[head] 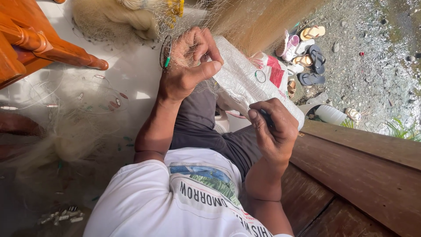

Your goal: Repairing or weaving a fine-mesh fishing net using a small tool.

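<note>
Closest to me is the white t-shirt (175, 197) and dark shorts (206, 127) of someone sitting on a wooden bench (351, 175), right by its edge. Their right hand (274, 127) is curled shut, thumb pressed down on a slim dark tool (266, 117), probably a netting needle, though I can't make out much of it. It sits low by the knee, likely so the line stays slack.

Further out, the left hand (188, 66) is raised and bunched, fingers pinching a fold of the fine fishing net (250, 22), which looks like it keeps the mesh taut and in view. A white woven sack (245, 79) lies under it over the lap. More net pools on the pale floor (131, 74) left. Past the bench, sandals (307, 57) sit on gravel (372, 52).
</note>
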